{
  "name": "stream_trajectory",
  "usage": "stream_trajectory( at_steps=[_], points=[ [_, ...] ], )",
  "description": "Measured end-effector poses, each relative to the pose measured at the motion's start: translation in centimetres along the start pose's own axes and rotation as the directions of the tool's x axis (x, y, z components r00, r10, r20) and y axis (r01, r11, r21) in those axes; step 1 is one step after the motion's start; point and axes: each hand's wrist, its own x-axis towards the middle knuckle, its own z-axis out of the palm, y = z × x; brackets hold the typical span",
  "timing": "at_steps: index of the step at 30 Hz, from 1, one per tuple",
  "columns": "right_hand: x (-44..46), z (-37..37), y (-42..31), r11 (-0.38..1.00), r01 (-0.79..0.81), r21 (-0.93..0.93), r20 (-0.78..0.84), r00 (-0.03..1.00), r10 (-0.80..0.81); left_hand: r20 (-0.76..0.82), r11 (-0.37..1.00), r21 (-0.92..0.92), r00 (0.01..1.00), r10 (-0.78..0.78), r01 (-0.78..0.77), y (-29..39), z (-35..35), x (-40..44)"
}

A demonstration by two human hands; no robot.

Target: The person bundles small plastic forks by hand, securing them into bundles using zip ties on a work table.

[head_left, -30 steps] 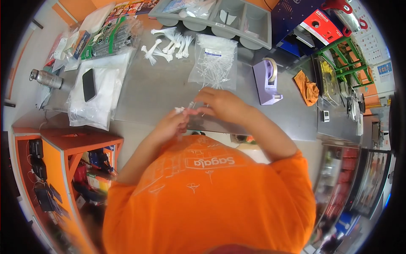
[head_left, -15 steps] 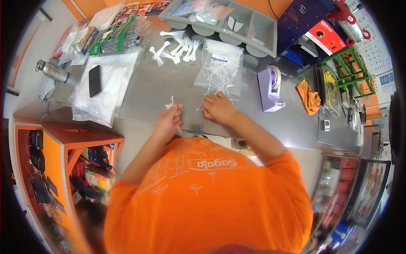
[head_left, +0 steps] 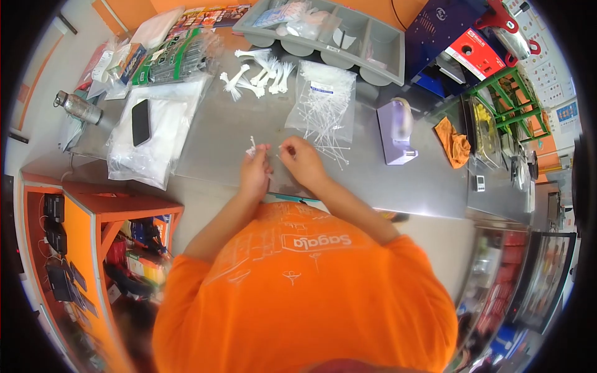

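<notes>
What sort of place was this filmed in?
Probably a small shop's work area, perhaps for packing: there's a metal counter, a tape dispenser and a sectioned gray tray with plastic bags.

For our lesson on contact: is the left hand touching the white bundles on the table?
Apart. The head view plainly shows a strip of bare table between the left hand and the bundles.

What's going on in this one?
A person's left hand holds a small bunch of thin white sticks, and the right hand is close beside it; whether it holds anything is too small to tell. Loose sticks spill from a clear bag on the metal table, and white bundles lie farther back.
</notes>
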Motion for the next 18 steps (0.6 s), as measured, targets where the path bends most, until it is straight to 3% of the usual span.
stream_trajectory(
  at_steps=[2, 4, 8, 10, 14, 16, 18],
  points=[
    [-0.1, -1.2, 0.6, 0.998, -0.002, -0.069, -0.048, 0.999, -0.001, -0.003, 1.0, -0.022, 1.0, -0.011, 0.011, 0.5, -0.6, 0.2],
    [-0.4, -2.2, 0.7, 0.981, -0.138, -0.14, 0.026, 0.989, 0.143, -0.008, 0.999, -0.048, 1.0, -0.022, 0.021, 1.0, -1.0, 0.1],
    [-0.6, -1.5, -0.1, 0.98, -0.135, -0.144, 0.055, 0.988, 0.144, 0.023, 0.996, -0.013, 0.996, -0.088, 0.089, 0.9, -1.1, -0.5],
    [0.0, -0.3, 1.4, 0.933, 0.126, -0.336, 0.099, 0.99, -0.098, 0.024, 0.995, -0.006, 0.995, -0.098, 0.098, 0.8, -0.8, -0.6],
    [0.6, 1.6, 2.1, 0.813, 0.223, -0.538, 0.234, 0.966, -0.11, -0.031, 0.997, -0.019, 0.997, -0.07, 0.069, 0.8, -1.1, -0.7],
    [0.8, 2.1, 1.7, 0.584, 0.386, -0.714, 0.343, 0.92, -0.189, -0.04, 0.998, -0.028, 0.998, -0.053, 0.052, 0.5, -1.6, -0.4],
    [1.0, 2.1, 0.7, 0.514, 0.405, -0.757, 0.373, 0.912, -0.17, -0.064, 0.999, -0.021, 0.997, -0.047, 0.046, 0.3, -1.9, -0.4]
  ],
)
